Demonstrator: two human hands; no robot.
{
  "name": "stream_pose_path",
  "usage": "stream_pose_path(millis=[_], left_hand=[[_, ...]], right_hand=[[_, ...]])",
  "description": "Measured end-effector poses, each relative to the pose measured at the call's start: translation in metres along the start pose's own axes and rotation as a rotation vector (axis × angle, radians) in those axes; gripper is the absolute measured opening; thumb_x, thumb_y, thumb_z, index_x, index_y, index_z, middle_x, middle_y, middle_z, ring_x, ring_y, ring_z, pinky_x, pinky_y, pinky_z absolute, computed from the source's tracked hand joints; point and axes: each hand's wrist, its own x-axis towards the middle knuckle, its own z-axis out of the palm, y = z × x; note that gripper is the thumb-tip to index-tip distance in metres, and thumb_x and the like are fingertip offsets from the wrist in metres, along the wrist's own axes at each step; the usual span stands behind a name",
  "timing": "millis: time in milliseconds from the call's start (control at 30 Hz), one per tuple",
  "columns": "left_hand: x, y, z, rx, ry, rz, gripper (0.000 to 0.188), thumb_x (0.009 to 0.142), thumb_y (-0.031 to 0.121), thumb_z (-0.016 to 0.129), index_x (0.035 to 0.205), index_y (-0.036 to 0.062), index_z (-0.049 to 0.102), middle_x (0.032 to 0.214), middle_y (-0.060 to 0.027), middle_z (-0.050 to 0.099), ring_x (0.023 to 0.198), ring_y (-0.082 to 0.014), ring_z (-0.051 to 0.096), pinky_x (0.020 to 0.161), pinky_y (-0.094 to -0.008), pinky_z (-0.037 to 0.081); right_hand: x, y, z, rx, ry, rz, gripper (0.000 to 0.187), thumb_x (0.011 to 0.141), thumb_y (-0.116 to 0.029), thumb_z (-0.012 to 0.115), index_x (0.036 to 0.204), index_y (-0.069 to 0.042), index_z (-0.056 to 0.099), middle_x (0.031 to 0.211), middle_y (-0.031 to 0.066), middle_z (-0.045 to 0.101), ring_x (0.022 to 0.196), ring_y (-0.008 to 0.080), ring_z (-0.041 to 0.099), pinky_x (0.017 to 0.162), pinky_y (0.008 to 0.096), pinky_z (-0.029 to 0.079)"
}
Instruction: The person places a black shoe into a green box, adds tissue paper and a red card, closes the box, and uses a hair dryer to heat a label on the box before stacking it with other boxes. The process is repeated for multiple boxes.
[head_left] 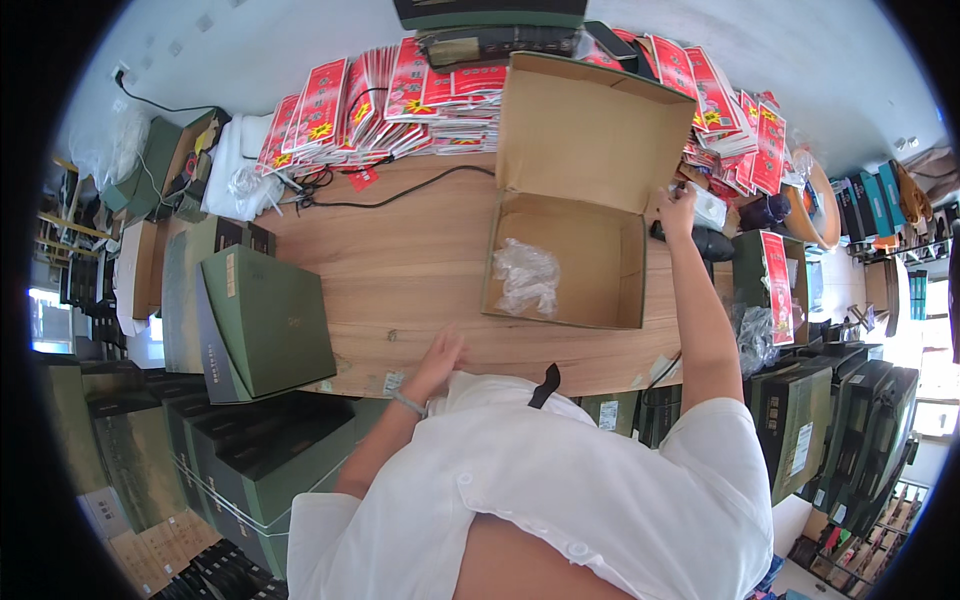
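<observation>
An open cardboard box (620, 270) stands on the wooden table, its lid (590, 130) raised at the back. Crumpled clear plastic (525, 277) lies inside, toward the left. Just right of the box, my right hand (677, 205) reaches in among small items, its fingers closed; what they hold is too small to make out. A white packet (708, 206) lies beside that hand, and a dark rounded object (712, 244) is just below it. My left hand (440, 362) is at the table's near edge, fingers loosely extended and nothing in them.
Stacks of red printed packets (365, 100) line the back of the table (400, 260), with more packets (770, 150) at the right. A black cable (420, 188) crosses the surface. A closed green box (270, 320) stands at left. Stacked boxes (800, 410) flank me below table level.
</observation>
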Motion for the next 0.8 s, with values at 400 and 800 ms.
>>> stream_pose_path(millis=[400,800], left_hand=[[0.039,0.044,0.069,-0.126,0.108,-0.022,0.089,0.092,0.077,0.020,0.153,0.0135,0.024,0.106,-0.0192,0.065,0.092,-0.0242,0.065,0.079,-0.0355,0.052],[0.005,0.070,0.038,0.078,0.361,0.065,0.077,0.096,0.067,0.038,0.148,0.0105,0.035,0.135,-0.0169,0.054,0.120,-0.0283,0.054,0.100,-0.0402,0.041]], right_hand=[[-0.019,0.001,-0.016,0.140,-0.212,-0.132,0.027,0.095,-0.022,0.055,0.109,-0.001,0.063,0.091,0.0235,0.066,0.086,0.0434,0.063,0.076,0.0471,0.050],[-0.214,0.073,-0.120,0.624,-0.488,0.724,0.053,0.102,-0.036,0.048,0.142,-0.002,0.042,0.128,0.0160,0.057,0.118,0.0237,0.054,0.094,0.0358,0.046]])
